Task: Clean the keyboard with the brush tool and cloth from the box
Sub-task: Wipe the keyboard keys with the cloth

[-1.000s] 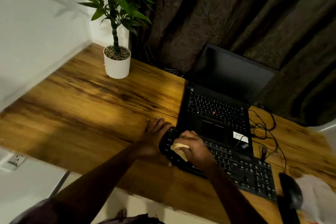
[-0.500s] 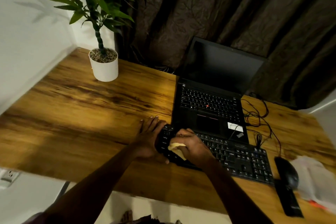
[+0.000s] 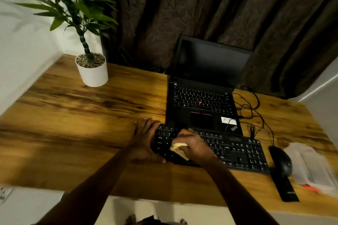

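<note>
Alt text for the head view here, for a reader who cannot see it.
A person's right hand holds a yellow cloth on the left end of a black keyboard while the left hand rests against its edge. An open laptop stands behind it on the wooden desk, a potted plant far left.

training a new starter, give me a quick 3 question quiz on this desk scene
1. True or false: the right hand holds a yellow cloth on the keyboard.
2. What lies just right of the keyboard? A plant pot, B mouse, C mug.
3. Fill in: the left hand rests at the keyboard's ___ end.
Key: 1 true; 2 B; 3 left.
</note>
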A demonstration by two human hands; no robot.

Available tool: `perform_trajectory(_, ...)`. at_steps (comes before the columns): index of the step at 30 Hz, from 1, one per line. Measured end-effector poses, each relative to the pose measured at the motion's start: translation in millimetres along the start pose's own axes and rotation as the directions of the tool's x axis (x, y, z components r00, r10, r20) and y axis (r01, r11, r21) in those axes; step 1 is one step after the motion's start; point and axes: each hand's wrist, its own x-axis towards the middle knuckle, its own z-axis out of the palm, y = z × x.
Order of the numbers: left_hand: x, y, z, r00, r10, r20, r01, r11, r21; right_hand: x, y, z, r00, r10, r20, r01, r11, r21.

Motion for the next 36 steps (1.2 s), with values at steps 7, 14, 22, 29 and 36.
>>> perform_trajectory(7,-0.8,1.1,-2.5,1.0,-0.001,0.011,0.001,1.0,-0.021,-12.6,8.5,-6.0,0.999,0.045,-0.013,-0.045,0.999,0.024)
perform_trajectory(14,-1.5,2.1,-2.9,1.0,-0.01,0.002,0.01,1.0,-0.021,-15.7,5.0,-4.6,0.993,0.099,-0.059,-0.097,0.995,0.026)
perform_trajectory(22,0.4,2.2,-0.6,0.999,-0.031,0.022,0.031,0.999,-0.012,-36.5,15.2,-13.6,0.985,0.169,-0.029,-0.169,0.986,0.004)
perform_trajectory(29,1.2,0.3,-0.5,0.999,-0.028,0.024,0.029,0.999,-0.037,-35.0,9.7,-10.1,0.986,0.152,-0.064,-0.152,0.988,0.016)
perform_trajectory(36,2.1,-2.3,-0.9,0.999,-0.008,0.049,0.012,0.997,-0.075,-58.0,26.6,-26.2,0.966,0.241,-0.097,-0.242,0.97,0.004)
